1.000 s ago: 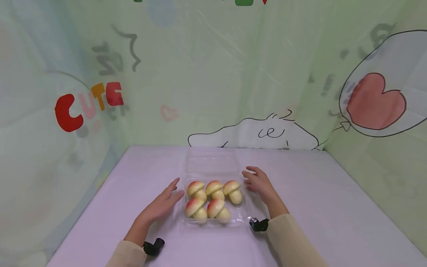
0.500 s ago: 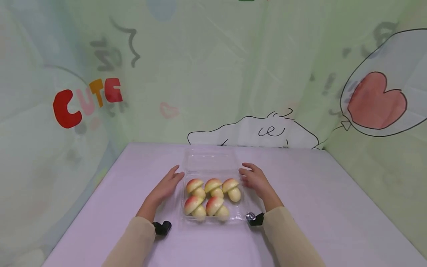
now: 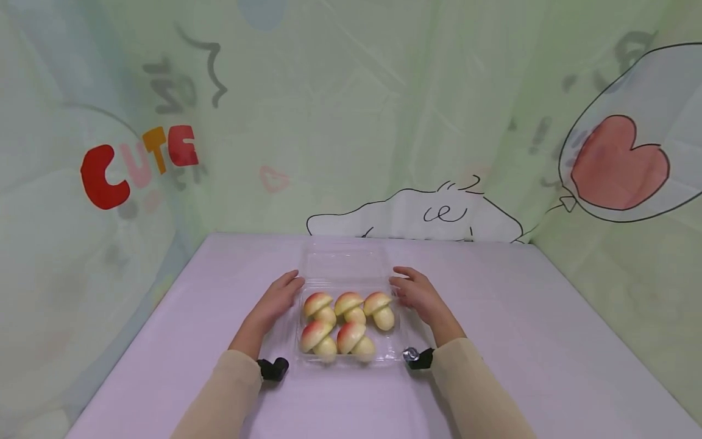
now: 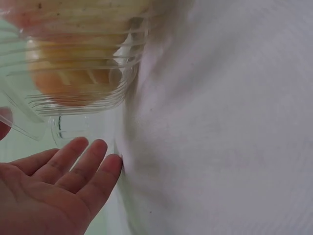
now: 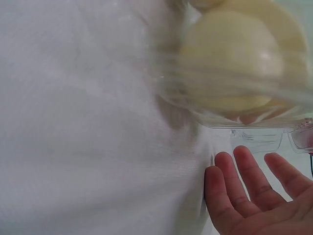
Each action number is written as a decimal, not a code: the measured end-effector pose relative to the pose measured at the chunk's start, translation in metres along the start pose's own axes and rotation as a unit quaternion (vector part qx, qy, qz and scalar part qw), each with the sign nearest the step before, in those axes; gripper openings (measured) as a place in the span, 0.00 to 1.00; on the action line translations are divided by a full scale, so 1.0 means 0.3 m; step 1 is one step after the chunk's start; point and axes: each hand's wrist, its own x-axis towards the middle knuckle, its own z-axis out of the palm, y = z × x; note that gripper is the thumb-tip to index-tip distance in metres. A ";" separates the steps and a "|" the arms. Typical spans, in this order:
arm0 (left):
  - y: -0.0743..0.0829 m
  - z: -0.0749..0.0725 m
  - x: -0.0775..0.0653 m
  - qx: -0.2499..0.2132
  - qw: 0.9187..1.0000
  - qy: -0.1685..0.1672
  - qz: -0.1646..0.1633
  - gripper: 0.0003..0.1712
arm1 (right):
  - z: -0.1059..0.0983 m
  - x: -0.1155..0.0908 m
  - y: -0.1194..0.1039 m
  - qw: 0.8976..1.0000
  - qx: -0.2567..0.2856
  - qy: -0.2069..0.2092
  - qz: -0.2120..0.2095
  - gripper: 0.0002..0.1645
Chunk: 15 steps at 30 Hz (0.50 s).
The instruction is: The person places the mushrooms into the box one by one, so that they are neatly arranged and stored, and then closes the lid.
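A clear plastic clamshell box (image 3: 390,350) lies on the table with its lid (image 3: 345,265) folded back, away from me. Inside are several mushroom-shaped pieces (image 3: 350,305), cream with red-tinted caps, three behind and two in front. My left hand (image 3: 276,299) is at the box's back left corner, its fingers extended. In the left wrist view, that thumb (image 4: 4,122) lies by the clear plastic edge; contact is unclear. My right hand (image 3: 422,299) is beside the back right corner. Its fingers (image 5: 252,171) are loosely extended in the right wrist view, with no piece in them.
A pale lilac cloth covers the table (image 3: 466,390). Printed curtains (image 3: 351,122) enclose it at the back and both sides. Black wrist cameras (image 3: 274,369) hang inward from both sleeves, close to the box's front corners.
My left hand has moved forward and slightly right, to the box's back left corner. My right hand has shifted slightly left, nearer the box. The pieces have stayed in place in the box.
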 end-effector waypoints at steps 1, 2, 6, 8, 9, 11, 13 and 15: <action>0.000 0.001 0.000 -0.004 1.000 0.000 0.000 0.35 | 0.000 0.000 0.001 1.000 0.006 -0.001 -0.001 0.34; 0.001 0.001 0.000 -0.007 1.000 0.000 0.000 0.36 | 0.000 0.000 0.002 1.000 0.010 -0.003 -0.003 0.34; -0.002 0.002 0.003 -0.031 0.999 -0.003 0.002 0.36 | -0.001 0.001 0.004 0.999 0.028 -0.008 -0.014 0.35; -0.004 0.001 0.003 -0.051 0.999 -0.008 0.006 0.36 | -0.002 0.001 0.005 0.999 0.033 -0.008 -0.018 0.35; -0.004 0.000 0.004 -0.061 0.998 -0.011 0.008 0.36 | -0.004 -0.001 0.005 0.999 0.035 -0.009 -0.020 0.35; -0.004 -0.002 0.002 -0.081 0.997 -0.013 0.011 0.36 | -0.006 -0.002 0.006 0.999 0.039 -0.008 -0.020 0.34; -0.002 -0.004 0.001 -0.099 0.995 -0.016 0.013 0.35 | -0.011 -0.003 0.007 0.999 0.041 -0.011 -0.024 0.35; -0.001 -0.007 -0.001 -0.110 0.994 -0.017 0.013 0.35 | -0.016 -0.004 0.008 0.999 0.041 -0.013 -0.027 0.35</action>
